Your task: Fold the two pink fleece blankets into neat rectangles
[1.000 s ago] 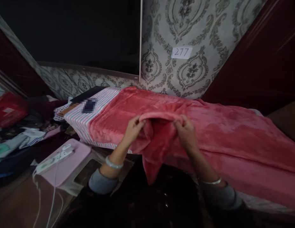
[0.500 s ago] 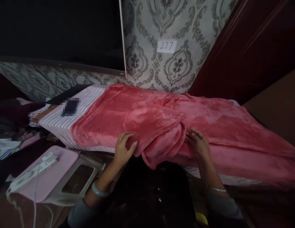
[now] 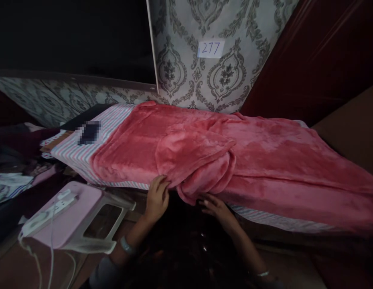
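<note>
A coral-red plush blanket (image 3: 273, 152) lies over a long, low surface, with a bunched, folded heap (image 3: 209, 172) in its middle that hangs slightly over the front edge. My left hand (image 3: 156, 199) is at the front edge, left of the heap, its fingers curled and closed on the blanket's hem. Just below the heap's lowest fold is my right hand (image 3: 216, 209), palm down. Its fingers are spread, with the tips close to or touching the fold; they grip nothing that I can see. Beneath the blanket shows a striped sheet (image 3: 114, 116).
A dark, pixelated item (image 3: 89, 133) lies on the sheet at the left. Below it, a pink-topped stool (image 3: 81, 212) carries a white power strip (image 3: 49, 214) with cords. A large dark screen (image 3: 72, 40) and a paper marked 277 (image 3: 211, 48) are at the wall.
My right hand has moved left and down, from the heap's right side to beneath its lower fold. My left hand's fingers have closed in at the hem. The view has shifted slightly.
</note>
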Demonstrator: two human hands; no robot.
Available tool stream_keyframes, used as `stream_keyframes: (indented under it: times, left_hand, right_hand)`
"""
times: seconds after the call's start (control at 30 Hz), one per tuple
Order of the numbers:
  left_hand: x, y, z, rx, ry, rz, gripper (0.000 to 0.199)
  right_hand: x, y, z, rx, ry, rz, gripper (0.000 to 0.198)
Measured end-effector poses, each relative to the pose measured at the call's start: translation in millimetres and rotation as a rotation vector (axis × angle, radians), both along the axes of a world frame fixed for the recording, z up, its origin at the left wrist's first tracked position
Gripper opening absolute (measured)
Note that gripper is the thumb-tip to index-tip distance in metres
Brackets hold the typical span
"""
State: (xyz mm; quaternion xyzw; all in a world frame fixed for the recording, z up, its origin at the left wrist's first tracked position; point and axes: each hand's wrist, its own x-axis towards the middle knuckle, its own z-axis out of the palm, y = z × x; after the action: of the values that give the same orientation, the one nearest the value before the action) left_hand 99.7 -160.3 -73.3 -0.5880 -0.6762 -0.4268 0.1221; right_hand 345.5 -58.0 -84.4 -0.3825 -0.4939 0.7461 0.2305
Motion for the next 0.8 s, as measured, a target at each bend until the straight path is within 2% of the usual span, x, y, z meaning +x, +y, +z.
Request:
stream_keyframes:
  times: [0.13,0.27,0.37,0.47,0.6,0.7,0.8]
  left_hand:
    - [-20.1,-6.2,20.6,0.043,-0.128,0.062,0.020]
    - [-18.8,-8.1,45.1,0.033,-0.283,0.086,0.022]
    - [-2.9,0.3,69.9,0.047,-0.343,0.022,0.025]
    - [14.0,13.0,93.9,0.035,-0.417,-0.084,0.025]
    - [22.0,26.2,109.6,-0.032,-0.664,-0.240,0.028]
    - [19.0,29.0,110.8,-0.091,-0.834,-0.305,0.030]
    - [17.4,27.0,113.2,-0.118,-0.847,-0.344,0.032]
  right_hand:
    - [-11.8,-5.3,-10.5,-0.071,-0.010,0.066,0.062]
    - [-15.7,-6.4,-25.8,-0.104,-0.088,-0.069,0.071]
    - [-19.1,-6.6,-29.9,-0.117,-0.058,-0.110,0.066]
    - [-22.6,-8.9,-31.2,-0.191,0.034,-0.097,0.062]
    - [-19.4,-14.8,-34.1,-0.266,0.034,-0.056,0.062]
    - [-11.6,-18.8,-20.9,-0.231,0.074,0.030,0.058]
    - [-6.8,-18.3,18.9,-0.101,0.105,0.052,0.053]
